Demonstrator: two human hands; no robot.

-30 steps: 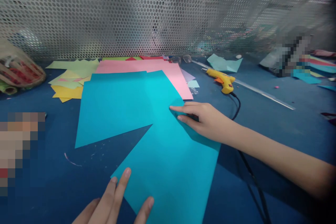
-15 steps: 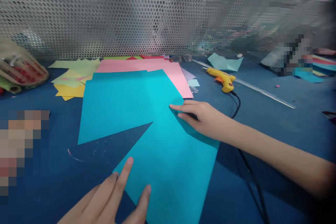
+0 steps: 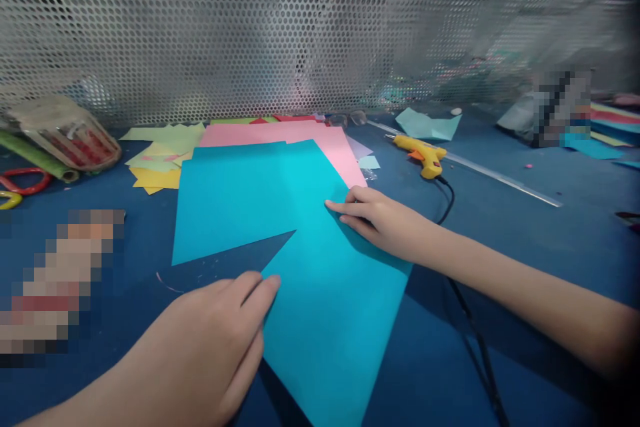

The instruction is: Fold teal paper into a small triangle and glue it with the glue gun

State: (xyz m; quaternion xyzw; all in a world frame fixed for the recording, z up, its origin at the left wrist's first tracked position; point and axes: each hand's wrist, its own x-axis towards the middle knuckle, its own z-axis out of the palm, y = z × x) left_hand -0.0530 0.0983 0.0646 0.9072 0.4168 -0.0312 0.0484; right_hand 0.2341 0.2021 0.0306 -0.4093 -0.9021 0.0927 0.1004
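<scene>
A large bright blue paper (image 3: 235, 193) lies in front of me, with a V-shaped gap opening on its left side. My left hand (image 3: 215, 327) holds the left corner of the near part, fingers on top and thumb at or under the edge. My right hand (image 3: 373, 217) rests on the paper's right side. Its index finger is stretched out flat and the thumb lies apart from it. Whether the blue is one sheet or overlapping sheets, I cannot tell.
Pink paper (image 3: 270, 133) lies beneath and behind the blue. Yellow and green scraps (image 3: 157, 178) sit left. A yellow glue gun (image 3: 425, 155) with a black cord (image 3: 473, 320) lies right, beside a clear strip (image 3: 505, 180). A plastic jar (image 3: 75, 133) and red-handled scissors (image 3: 27, 180) are far left.
My left hand has moved up and closed from spread fingers onto the paper's corner. My right hand has hardly moved. The view has turned slightly left, bringing the scissors into sight.
</scene>
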